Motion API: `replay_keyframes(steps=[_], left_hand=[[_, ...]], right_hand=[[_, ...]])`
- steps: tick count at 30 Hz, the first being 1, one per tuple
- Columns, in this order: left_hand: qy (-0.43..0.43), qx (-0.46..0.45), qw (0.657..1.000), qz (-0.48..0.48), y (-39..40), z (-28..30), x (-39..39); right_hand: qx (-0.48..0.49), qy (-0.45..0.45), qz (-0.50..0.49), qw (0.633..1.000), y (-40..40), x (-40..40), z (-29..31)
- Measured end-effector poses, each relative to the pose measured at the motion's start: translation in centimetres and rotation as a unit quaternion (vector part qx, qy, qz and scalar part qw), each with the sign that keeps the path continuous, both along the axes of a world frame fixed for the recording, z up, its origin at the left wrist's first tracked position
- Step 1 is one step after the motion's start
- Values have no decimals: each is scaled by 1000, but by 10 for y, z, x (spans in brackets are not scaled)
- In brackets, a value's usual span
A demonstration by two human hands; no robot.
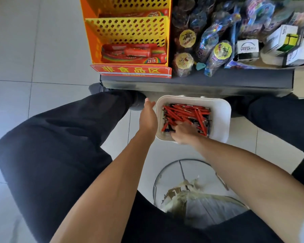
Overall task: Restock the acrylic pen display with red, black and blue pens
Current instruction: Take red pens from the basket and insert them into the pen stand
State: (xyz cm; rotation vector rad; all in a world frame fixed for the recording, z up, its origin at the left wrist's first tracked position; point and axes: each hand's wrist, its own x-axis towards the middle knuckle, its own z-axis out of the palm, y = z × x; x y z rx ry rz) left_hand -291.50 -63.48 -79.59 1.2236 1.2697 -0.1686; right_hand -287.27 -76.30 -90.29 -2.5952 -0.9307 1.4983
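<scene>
The white bin [221,116] of pens [186,114], mostly red, sits on the floor between the feet, near the shelf base. The right hand [182,133] digs into the near left corner, fingers curled down among the pens; whether it grips any, I cannot tell. The left hand [147,118] rests straight-fingered against the bin's left wall. Best to steady the bin, gather one colour and align the tips. No display is in view.

Floor [42,50]: pale grey tiles with thin grout lines, evenly lit by soft daylight. A dark shelf [197,79] stands ahead, loaded with packaged toys [216,50]. An orange and yellow perforated rack [130,28] adjoins its left end.
</scene>
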Motion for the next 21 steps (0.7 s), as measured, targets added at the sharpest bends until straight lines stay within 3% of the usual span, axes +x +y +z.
replay_keyframes(steps=[4, 7, 10, 13, 18, 21], left_hand=[[-12, 37, 999, -14, -9, 8, -5], [-20, 78, 996, -40, -11, 12, -10], [-59, 105, 988, -100, -11, 11, -6], [-76, 50, 982, -165, -15, 15, 8], [-112, 10, 978, -173, -18, 11, 21], [-100, 41, 985, -135, -20, 5, 24]], right_hand=[[162, -74, -127, 976, -17, 0, 17], [266, -95, -286, 916, -26, 8, 40], [312, -18, -380, 870, -25, 30, 71], [332, 93, -359, 867, -17, 46, 94], [317, 98, -397, 856, -1, 52, 97], [333, 201, -492, 779, 2, 53, 92]])
